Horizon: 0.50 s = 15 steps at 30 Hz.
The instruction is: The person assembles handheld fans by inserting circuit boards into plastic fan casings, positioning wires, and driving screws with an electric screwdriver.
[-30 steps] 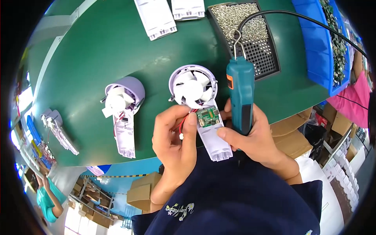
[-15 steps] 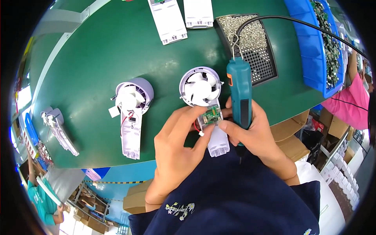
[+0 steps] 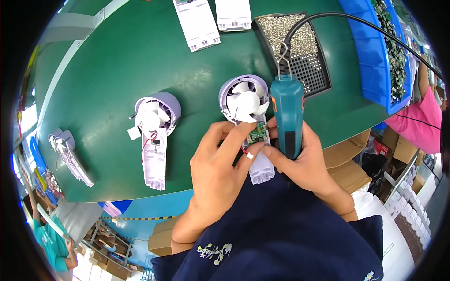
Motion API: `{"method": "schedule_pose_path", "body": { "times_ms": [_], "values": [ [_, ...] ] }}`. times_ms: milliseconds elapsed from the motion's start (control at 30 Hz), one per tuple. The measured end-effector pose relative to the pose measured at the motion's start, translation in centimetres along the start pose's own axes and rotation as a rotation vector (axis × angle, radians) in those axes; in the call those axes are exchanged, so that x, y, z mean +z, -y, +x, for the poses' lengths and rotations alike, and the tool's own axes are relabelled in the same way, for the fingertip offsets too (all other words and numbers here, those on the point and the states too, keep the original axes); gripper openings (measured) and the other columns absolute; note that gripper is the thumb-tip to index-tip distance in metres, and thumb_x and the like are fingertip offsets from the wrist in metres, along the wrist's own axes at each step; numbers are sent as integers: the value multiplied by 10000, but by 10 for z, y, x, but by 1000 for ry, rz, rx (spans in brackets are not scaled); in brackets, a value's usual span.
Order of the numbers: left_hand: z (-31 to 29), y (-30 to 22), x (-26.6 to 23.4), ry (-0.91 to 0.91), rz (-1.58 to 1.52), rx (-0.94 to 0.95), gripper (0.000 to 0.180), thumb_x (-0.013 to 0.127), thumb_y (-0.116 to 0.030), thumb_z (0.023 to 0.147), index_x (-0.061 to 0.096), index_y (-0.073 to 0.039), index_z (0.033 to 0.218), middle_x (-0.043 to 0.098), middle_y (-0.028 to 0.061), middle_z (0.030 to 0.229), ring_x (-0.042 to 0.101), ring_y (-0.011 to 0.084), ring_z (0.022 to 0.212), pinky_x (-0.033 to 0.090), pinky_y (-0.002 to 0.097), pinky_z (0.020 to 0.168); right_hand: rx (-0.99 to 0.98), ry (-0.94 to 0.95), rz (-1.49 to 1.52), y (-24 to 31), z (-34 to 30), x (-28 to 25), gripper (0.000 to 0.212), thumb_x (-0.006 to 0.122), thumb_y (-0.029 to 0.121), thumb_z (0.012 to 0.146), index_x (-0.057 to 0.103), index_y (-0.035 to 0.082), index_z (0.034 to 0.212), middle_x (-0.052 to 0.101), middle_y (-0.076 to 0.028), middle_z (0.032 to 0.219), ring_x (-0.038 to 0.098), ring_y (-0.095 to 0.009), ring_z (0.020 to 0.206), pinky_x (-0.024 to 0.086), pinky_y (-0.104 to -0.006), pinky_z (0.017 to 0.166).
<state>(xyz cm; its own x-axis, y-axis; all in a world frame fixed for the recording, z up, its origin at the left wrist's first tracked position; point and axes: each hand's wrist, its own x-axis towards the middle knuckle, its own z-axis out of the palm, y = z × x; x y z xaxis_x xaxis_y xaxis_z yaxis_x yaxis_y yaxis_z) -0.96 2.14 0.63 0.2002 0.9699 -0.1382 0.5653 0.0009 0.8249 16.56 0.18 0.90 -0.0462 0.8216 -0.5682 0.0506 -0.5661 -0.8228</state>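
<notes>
A white fan unit with a pale lilac ring point(image 3: 244, 99) lies in front of me, its handle shell point(image 3: 262, 173) pointing toward my body. Inside the handle, the fingers of my left hand point(image 3: 216, 161) close on a small green circuit board point(image 3: 256, 134), partly covering it. By the left thumb hangs a white plug point(image 3: 249, 155) on a red wire. My right hand point(image 3: 303, 165) is wrapped around a teal electric screwdriver point(image 3: 287, 105), its bit end hidden below the hand. The right thumb and fingertips also touch the handle's right side beside the board.
Behind the screwdriver is a black tray point(image 3: 326, 79) of small metal screws, with a black cord point(image 3: 337, 15) arching over it. A blue bin point(image 3: 370, 61) of circuit boards stands right. Leftward lie two more fan units point(image 3: 154, 164) point(image 3: 70, 157); white shells point(image 3: 199, 25) are at the back.
The fan unit has shifted slightly right and turned a little. My left fingers have moved right and cover more of the board. The screwdriver's top has swung slightly toward me.
</notes>
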Motion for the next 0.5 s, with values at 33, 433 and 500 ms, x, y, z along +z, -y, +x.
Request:
{"method": "schedule_pose_path", "body": {
  "times_ms": [33,433,500],
  "values": [
    [0,2,1,8,-11,20,362,797,-81,792,672,-77,1132,628,95,935,650,251,723,520,344,584,14,6,27,0,0,0,480,738,25,841,537,9,1276,649,-42,1051,596,-94,953,500,-275,860],
    [-6,7,11,-73,-172,23,381,796,-16,794,650,-8,1145,674,166,988,688,292,789,553,349,641,73,46,134,3,3,-3,410,721,22,856,577,7,1239,660,-48,1074,610,-102,988,498,-277,891],
    [-5,6,10,-64,-167,25,391,798,-5,789,647,-4,1149,674,171,989,690,296,796,555,350,647,77,51,155,3,3,-4,408,723,27,860,577,6,1240,660,-49,1082,608,-103,1000,497,-279,902]
  ]
}}
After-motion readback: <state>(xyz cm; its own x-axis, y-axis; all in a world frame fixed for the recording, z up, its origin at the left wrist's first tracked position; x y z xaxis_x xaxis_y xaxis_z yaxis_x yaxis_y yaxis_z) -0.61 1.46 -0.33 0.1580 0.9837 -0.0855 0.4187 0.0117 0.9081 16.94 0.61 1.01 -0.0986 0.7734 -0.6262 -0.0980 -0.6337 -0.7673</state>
